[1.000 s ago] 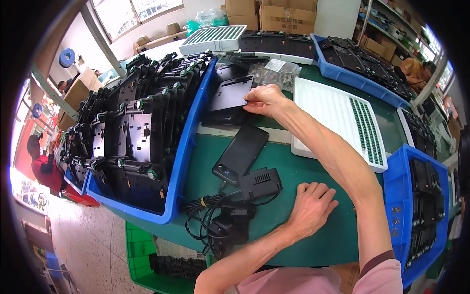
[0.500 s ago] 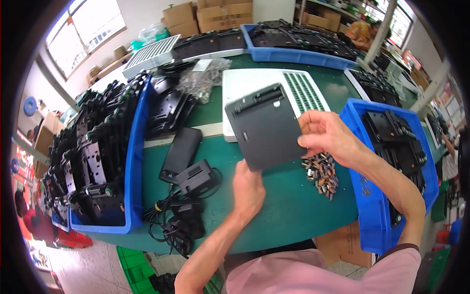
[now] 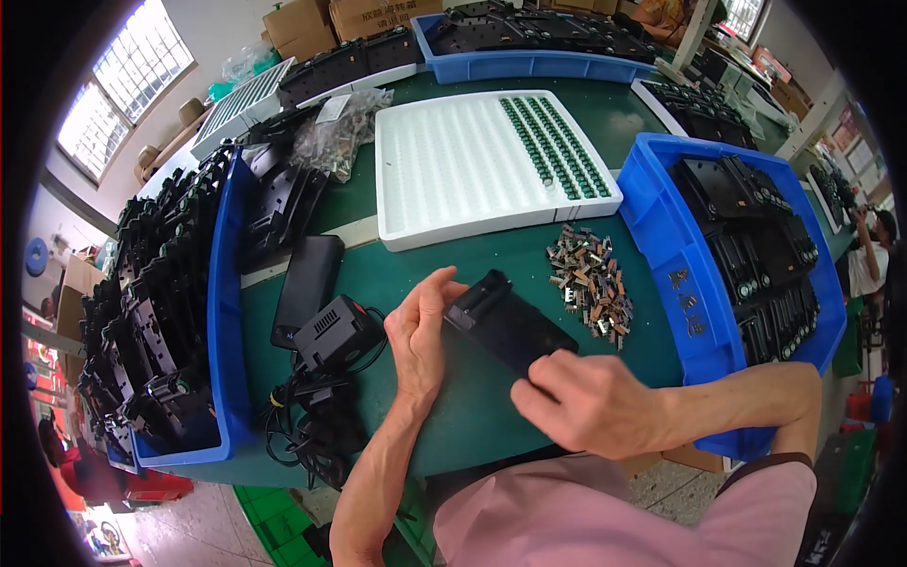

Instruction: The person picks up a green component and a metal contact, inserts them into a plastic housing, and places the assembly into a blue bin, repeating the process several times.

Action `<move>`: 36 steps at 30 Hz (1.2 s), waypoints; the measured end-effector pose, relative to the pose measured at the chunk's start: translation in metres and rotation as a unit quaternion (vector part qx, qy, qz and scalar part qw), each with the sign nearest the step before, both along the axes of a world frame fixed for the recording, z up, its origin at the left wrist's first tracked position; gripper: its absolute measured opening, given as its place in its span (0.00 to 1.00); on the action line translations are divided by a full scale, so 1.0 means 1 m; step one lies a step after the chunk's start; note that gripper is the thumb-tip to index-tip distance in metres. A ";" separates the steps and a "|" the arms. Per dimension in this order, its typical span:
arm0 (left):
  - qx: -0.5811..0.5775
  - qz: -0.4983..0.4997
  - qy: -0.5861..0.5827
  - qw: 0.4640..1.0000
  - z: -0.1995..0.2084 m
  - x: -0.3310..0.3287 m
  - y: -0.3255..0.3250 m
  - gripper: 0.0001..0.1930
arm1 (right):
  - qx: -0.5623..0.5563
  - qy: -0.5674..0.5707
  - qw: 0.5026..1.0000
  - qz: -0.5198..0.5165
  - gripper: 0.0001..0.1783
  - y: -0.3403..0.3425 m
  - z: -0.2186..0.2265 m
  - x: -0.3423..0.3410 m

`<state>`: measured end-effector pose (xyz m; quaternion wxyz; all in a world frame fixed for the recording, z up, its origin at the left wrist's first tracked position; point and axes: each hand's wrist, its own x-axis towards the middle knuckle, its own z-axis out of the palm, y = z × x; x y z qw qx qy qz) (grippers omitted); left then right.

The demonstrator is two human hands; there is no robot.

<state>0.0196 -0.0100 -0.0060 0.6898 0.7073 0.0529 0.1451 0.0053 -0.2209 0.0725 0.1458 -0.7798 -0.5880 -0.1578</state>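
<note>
A flat black plastic panel (image 3: 518,329) is tilted above the green table, with a raised slotted part along its far left edge. My right hand (image 3: 590,402) grips its near right edge, thumb and fingers closed on it. My left hand (image 3: 418,326) stands upright at the panel's far left end, fingers loosely stretched; whether it touches the panel I cannot tell. Beyond the panel's right side lies a heap of small metal-and-brown parts (image 3: 595,283). A white foam tray (image 3: 444,170) behind holds rows of small green parts on its right side.
At left, a blue bin (image 3: 230,312) is packed with black panels. A blue crate (image 3: 675,255) at right holds similar ones. A black box-shaped device (image 3: 331,331), a dark slab (image 3: 309,283) and tangled cables (image 3: 316,425) lie left of my hands. Another blue tray (image 3: 539,66) stands at the back.
The panel has come down nearer to me and tipped from facing me to a steep slant. My right hand has lowered with it; my left has shifted from its lower edge to its left end.
</note>
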 end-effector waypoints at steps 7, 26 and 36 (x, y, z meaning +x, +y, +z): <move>-0.081 -0.075 0.061 0.992 0.004 0.009 0.013 0.20 | -0.085 0.013 0.996 0.034 0.11 0.025 -0.027 -0.003; 0.383 -0.056 -0.128 0.913 -0.009 0.007 -0.003 0.24 | -0.078 0.074 0.957 -0.269 0.06 -0.002 -0.009 0.224; 0.385 -0.060 -0.120 0.913 -0.008 0.007 -0.001 0.23 | -0.101 -0.015 0.956 -0.274 0.01 0.005 -0.039 0.236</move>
